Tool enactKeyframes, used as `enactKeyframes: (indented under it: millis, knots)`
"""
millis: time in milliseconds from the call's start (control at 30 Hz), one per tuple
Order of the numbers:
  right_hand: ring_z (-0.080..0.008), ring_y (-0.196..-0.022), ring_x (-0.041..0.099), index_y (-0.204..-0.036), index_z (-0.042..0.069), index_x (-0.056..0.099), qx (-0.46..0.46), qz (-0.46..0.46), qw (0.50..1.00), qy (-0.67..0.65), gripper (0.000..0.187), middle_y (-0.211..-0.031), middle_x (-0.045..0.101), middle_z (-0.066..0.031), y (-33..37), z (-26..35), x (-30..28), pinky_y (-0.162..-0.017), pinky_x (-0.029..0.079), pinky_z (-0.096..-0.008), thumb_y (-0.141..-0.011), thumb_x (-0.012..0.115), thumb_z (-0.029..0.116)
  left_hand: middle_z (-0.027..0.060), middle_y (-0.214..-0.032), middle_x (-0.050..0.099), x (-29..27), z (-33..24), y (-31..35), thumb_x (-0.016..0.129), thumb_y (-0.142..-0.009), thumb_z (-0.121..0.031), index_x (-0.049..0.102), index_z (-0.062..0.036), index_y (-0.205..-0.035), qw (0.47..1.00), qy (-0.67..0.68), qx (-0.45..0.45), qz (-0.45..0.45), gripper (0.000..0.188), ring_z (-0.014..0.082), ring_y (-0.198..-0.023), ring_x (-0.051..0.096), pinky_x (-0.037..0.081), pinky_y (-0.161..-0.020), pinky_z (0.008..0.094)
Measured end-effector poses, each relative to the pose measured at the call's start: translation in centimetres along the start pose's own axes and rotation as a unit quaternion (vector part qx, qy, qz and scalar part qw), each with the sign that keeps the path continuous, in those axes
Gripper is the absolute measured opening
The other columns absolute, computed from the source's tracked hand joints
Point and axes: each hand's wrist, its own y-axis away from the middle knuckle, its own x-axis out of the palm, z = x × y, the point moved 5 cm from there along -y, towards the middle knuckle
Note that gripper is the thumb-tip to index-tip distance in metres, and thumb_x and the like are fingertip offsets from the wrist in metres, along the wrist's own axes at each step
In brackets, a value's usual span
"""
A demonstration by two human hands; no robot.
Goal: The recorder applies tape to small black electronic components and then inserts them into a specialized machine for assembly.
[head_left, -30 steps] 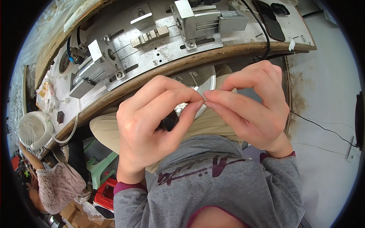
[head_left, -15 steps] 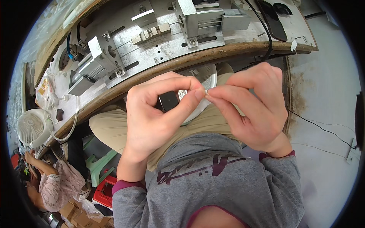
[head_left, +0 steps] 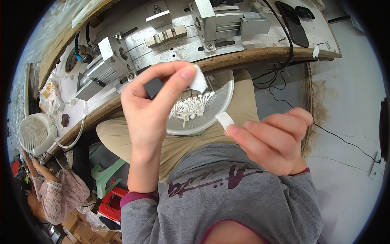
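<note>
Strip [head_left: 224, 120] jutting up-left from pinching right hand [head_left: 272, 142], white scrap [head_left: 199, 80] pinched in left hand [head_left: 141, 107], protruding rightward

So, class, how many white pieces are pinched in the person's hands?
2: a wider white piece in the left hand, and a narrower white piece in the right hand. Any tucked inside either grasp would be hidden.

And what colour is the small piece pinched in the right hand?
The small piece in the right hand is white; the head view shows it best.
</note>
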Motion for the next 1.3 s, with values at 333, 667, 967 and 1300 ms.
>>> enactKeyframes:
  millis: [333,667,967,1300]
  knots:
    - [-0.0088,-0.066,0.056,-0.097,-0.004,0.069,0.538,-0.172,0.729,-0.387,0.017,-0.086,0.068,-0.0082,6.5,-10.8,-1.3,-0.061,0.044,-0.0197,-0.081,0.068,-0.003,-0.0003,-0.070,0.061,0.2,1.1,0.5,0.073,-0.078,-0.003,0.071,0.0028,-0.097,1.000,-0.002,-0.017,0.003,0.020,0.0011,-0.053,0.042,0.025,-0.046,0.0166]
    - [-0.0045,-0.058,0.047,-0.098,-0.002,0.069,0.620,-0.295,0.688,-0.237,0.021,-0.077,0.062,-0.0005,16.0,-29.9,-9.3,-0.054,0.039,-0.0189,-0.080,0.074,0.008,0.0098,-0.087,0.064,1.4,1.5,0.8,0.069,-0.078,0.006,0.068,0.0048,-0.093,0.998,-0.014,0.050,0.022,0.014,0.0063,-0.064,0.048,0.031,-0.052,0.0164]
    - [-0.0042,-0.058,0.044,-0.089,0.004,0.074,0.651,-0.120,0.745,-0.084,0.025,-0.065,0.054,0.0054,16.2,-36.2,-7.8,-0.050,0.036,-0.0218,-0.069,0.082,0.015,0.0112,-0.091,0.061,1.1,2.7,0.9,0.064,-0.081,0.007,0.064,0.0070,-0.093,0.998,-0.031,0.048,0.033,0.012,0.0035,-0.055,0.040,0.023,-0.046,0.0160]
    - [-0.0104,-0.072,0.055,-0.116,0.004,0.064,0.656,-0.148,0.739,0.040,0.060,-0.092,0.060,-0.0034,16.0,-35.7,-8.7,-0.065,0.047,-0.0252,-0.065,0.086,0.026,0.0117,-0.094,0.062,1.0,3.0,1.1,0.066,-0.080,0.006,0.065,0.0064,-0.092,0.998,-0.034,0.038,0.039,0.012,0.0034,-0.058,0.044,0.026,-0.046,0.0143]
